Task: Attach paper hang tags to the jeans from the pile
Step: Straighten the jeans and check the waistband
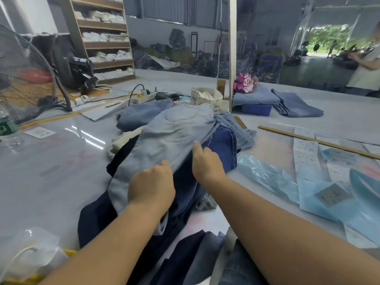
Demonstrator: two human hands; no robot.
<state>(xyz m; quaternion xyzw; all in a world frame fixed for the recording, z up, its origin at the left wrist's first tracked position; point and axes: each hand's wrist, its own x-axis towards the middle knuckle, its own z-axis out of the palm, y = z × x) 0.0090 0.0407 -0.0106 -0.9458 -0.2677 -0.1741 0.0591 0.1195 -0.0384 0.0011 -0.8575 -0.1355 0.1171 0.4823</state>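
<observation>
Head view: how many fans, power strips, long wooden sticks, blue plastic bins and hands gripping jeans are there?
Fan: 1
Power strip: 1
Long wooden stick: 1
Blue plastic bin: 1
Hands gripping the light blue jeans: 2, left hand and right hand
Total: 6

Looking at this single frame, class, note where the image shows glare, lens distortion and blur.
Head view: glare streaks on the glossy table left of the pile; wide-angle lens bows the wooden post and tilts the shelf; the distant person at right is blurred; both hands, left and right, gripping the light jeans, look soft but readable.
</observation>
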